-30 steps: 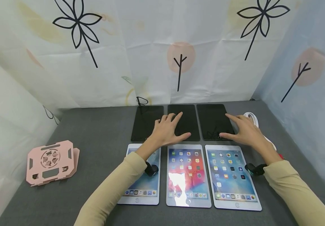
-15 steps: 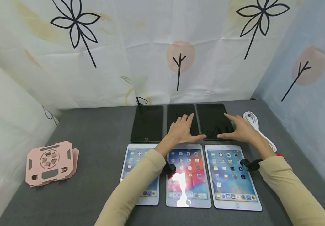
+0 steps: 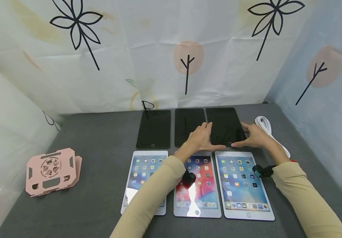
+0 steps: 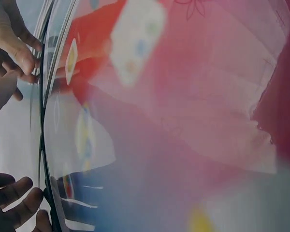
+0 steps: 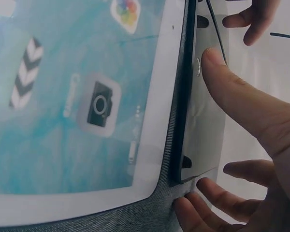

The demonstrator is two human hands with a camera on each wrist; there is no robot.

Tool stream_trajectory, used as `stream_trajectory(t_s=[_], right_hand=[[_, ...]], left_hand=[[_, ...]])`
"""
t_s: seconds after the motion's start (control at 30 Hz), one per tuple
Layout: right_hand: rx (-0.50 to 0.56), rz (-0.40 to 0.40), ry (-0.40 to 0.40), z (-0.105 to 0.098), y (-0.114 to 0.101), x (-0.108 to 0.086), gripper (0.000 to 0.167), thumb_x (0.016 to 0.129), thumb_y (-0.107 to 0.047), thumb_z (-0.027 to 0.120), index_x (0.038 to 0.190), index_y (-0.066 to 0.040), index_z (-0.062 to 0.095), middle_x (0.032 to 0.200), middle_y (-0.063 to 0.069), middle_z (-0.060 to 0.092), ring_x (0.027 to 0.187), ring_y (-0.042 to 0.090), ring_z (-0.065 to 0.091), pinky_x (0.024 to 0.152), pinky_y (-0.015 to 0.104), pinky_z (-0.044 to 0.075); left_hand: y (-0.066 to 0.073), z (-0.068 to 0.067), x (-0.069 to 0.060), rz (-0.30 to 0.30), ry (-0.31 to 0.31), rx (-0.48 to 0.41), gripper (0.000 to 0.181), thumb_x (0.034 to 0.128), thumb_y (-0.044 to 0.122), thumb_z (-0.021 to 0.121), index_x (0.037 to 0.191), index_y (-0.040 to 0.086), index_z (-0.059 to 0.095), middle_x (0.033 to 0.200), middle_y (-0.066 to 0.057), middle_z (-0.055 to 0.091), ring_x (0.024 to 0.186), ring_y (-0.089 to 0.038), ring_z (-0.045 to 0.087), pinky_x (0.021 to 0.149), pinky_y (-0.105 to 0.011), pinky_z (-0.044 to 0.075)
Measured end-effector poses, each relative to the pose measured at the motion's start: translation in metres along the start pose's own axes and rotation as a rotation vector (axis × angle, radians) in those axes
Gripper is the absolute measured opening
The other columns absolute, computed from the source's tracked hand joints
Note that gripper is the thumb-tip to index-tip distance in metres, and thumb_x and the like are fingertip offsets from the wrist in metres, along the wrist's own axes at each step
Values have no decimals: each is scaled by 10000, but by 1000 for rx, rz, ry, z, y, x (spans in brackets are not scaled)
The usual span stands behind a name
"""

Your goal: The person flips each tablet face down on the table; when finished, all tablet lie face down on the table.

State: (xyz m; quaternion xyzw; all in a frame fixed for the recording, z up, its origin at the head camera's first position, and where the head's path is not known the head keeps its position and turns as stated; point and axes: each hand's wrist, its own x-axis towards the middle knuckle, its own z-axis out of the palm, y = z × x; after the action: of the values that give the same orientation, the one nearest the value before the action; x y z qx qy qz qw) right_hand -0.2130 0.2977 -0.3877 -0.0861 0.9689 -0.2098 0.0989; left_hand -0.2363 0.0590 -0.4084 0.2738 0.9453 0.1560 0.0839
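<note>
In the head view, three black-screened tablets lie in a back row: the right one (image 3: 225, 124), the middle one (image 3: 186, 124) and the left one (image 3: 154, 129). My left hand (image 3: 200, 138) reaches to the right black tablet, fingers near its left side and thumb along its near edge. On the other side, my right hand (image 3: 255, 136) has its fingers at the right edge and its thumb near the home button. The right wrist view shows that thumb (image 5: 229, 82) by the button, with the fingers (image 5: 222, 198) extended past the corner. Whether either hand bears on the tablet is unclear.
In front lie three lit white tablets: left (image 3: 138, 178), middle (image 3: 197, 198) and right (image 3: 245, 188). A coiled white cable (image 3: 264, 125) sits at right. Two overlapping pink plates (image 3: 52, 172) lie at left. Patterned white curtains (image 3: 147, 56) border the grey table (image 3: 93, 148).
My left hand has moved right, from the left and middle black tablets to the right one. My right hand has shifted only slightly. The tablets have stayed put.
</note>
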Motion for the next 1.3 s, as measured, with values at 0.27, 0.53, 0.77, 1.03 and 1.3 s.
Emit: stream_trajectory(t_s=[0.27, 0.53, 0.77, 1.03, 1.3], right_hand=[[9, 51, -43, 1, 4, 1, 1149, 799, -427, 858, 1500, 231, 230, 1389, 461, 463, 1328, 598, 454, 1053, 667, 435], [17, 86, -54, 6, 7, 2, 1140, 814, -453, 838, 1482, 251, 240, 1377, 488, 464, 1297, 595, 483, 1038, 646, 459], [61, 112, -67, 8, 8, 1, 1155, 824, -441, 841, 1510, 226, 195, 1413, 502, 411, 1311, 599, 463, 1058, 658, 438], [170, 124, -85, 10, 11, 3, 1197, 817, -403, 860, 1542, 194, 118, 1462, 501, 340, 1331, 599, 430, 1085, 658, 413], [339, 189, -113, 11, 8, 4, 1203, 840, -304, 854, 1575, 137, 9, 1531, 488, 219, 1432, 604, 267, 1154, 684, 306]], left_hand=[[8, 3, 8, -58, -33, 32, 1161, 805, 756, 685, 1621, 55, 246, 1622, -134, 382, 1449, -271, 473, 1062, -438, 529], [10, 7, 14, -77, -18, 66, 944, 827, 675, 727, 1491, 49, 484, 1475, -132, 481, 1266, -217, 589, 935, -340, 581], [11, 9, 17, -102, -22, 89, 1005, 820, 688, 724, 1522, 25, 444, 1459, -132, 475, 1264, -208, 578, 973, -318, 567], [7, 11, 16, -114, -1, 88, 1064, 783, 756, 708, 1522, 34, 454, 1319, -87, 508, 1106, -171, 583, 851, -293, 571], [2, 14, 19, -109, 19, 83, 1079, 768, 778, 704, 1542, 71, 446, 1329, -60, 538, 1066, -135, 579, 830, -301, 566]])
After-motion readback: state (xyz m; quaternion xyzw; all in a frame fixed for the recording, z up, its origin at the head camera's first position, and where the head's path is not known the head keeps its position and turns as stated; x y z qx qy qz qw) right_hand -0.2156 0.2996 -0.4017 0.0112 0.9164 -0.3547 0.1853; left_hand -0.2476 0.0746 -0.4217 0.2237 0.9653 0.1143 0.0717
